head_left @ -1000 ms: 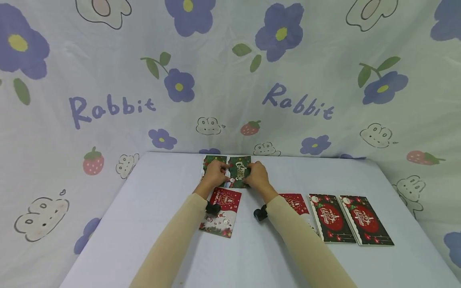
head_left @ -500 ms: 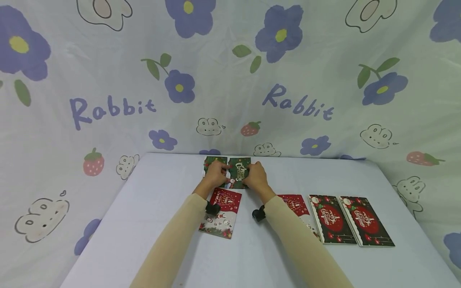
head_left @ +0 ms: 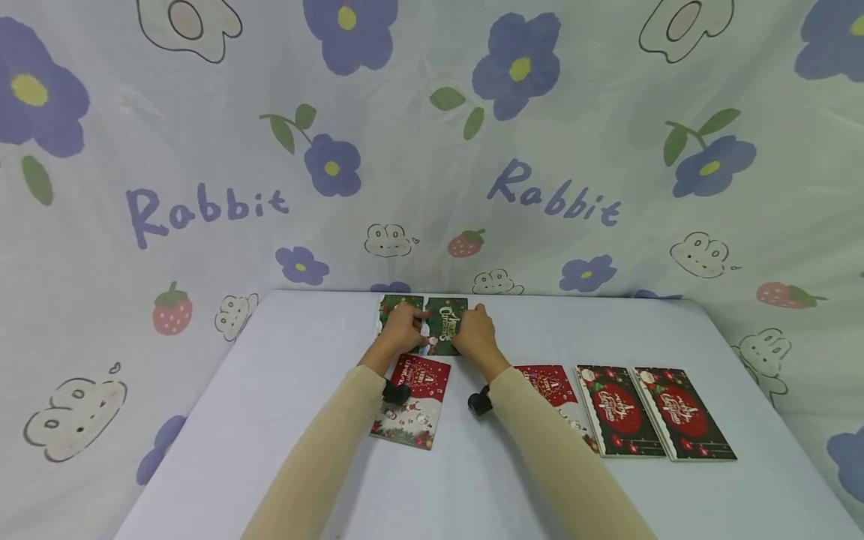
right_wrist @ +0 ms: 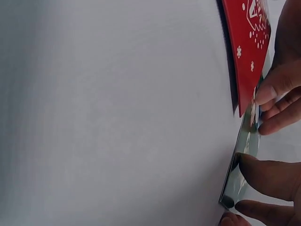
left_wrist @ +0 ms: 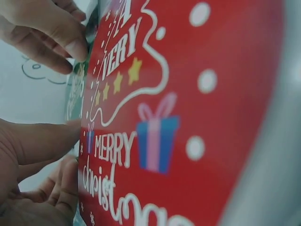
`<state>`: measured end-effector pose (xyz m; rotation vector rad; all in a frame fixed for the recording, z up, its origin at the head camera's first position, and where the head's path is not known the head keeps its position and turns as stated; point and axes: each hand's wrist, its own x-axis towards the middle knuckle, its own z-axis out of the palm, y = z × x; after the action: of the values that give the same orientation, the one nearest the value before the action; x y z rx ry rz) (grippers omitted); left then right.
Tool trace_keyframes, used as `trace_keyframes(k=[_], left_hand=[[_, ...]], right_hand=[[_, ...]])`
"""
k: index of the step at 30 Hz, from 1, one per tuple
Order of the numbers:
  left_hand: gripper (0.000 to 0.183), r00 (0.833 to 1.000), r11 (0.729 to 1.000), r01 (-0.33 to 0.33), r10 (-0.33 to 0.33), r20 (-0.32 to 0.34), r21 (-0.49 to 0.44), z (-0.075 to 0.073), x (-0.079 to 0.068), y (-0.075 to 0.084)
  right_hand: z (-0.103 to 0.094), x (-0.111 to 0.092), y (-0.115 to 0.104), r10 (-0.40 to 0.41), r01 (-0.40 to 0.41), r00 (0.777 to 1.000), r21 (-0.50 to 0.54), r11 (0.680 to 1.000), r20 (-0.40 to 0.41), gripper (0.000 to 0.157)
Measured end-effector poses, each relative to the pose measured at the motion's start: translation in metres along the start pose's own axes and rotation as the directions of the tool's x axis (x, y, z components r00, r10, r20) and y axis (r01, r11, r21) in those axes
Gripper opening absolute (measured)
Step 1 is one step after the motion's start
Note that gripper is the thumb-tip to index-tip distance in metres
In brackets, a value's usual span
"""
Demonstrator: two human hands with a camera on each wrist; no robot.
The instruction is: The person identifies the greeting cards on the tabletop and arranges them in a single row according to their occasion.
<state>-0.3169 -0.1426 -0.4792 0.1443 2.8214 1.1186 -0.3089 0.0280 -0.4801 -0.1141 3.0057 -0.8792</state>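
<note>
In the head view a green Christmas card (head_left: 444, 319) lies at the table's far edge between my two hands. My right hand (head_left: 476, 334) holds its right side, and in the right wrist view the thumb (right_wrist: 263, 176) presses on it with a finger at its corner. My left hand (head_left: 403, 328) has thumb and index finger at the card's left edge. A second green card (head_left: 388, 303) sits just left, partly hidden under that hand. A red-and-white Christmas booklet (head_left: 420, 405) lies below my left wrist and fills much of the left wrist view.
Another red-and-white booklet (head_left: 550, 386) is partly covered by my right forearm. Two dark booklets with red circles (head_left: 619, 411) (head_left: 683, 412) lie side by side to its right. A fabric backdrop (head_left: 418, 150) printed with flowers hangs behind the white table (head_left: 290, 390).
My right hand has shifted slightly left. The gap between the two green cards looks a little narrower. Both hands stay at the same card, and the booklets lie where they were.
</note>
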Motion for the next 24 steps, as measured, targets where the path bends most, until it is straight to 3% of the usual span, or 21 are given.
trace_keyframes(k=[8, 12, 19, 24], left_hand=[[0.050, 1.000, 1.000, -0.005, 0.005, -0.004, -0.018, 0.000, -0.002, -0.001], [0.048, 0.999, 0.999, -0.040, 0.039, -0.017, -0.036, -0.003, -0.005, 0.003], [0.041, 0.993, 0.981, -0.113, 0.106, -0.052, -0.159, -0.018, -0.020, 0.012], [0.038, 0.984, 0.971, -0.165, 0.151, -0.094, -0.172, -0.027, -0.034, 0.013]], right_hand=[[0.003, -0.002, 0.005, -0.013, 0.013, 1.000, 0.031, 0.999, 0.003, 0.049], [0.003, -0.005, 0.005, -0.018, 0.019, 1.000, 0.052, 0.998, -0.025, 0.053], [-0.013, -0.015, -0.005, -0.030, 0.040, 0.995, 0.119, 0.992, -0.090, 0.055], [-0.023, -0.026, -0.011, -0.060, 0.075, 0.993, 0.152, 0.986, -0.102, 0.052]])
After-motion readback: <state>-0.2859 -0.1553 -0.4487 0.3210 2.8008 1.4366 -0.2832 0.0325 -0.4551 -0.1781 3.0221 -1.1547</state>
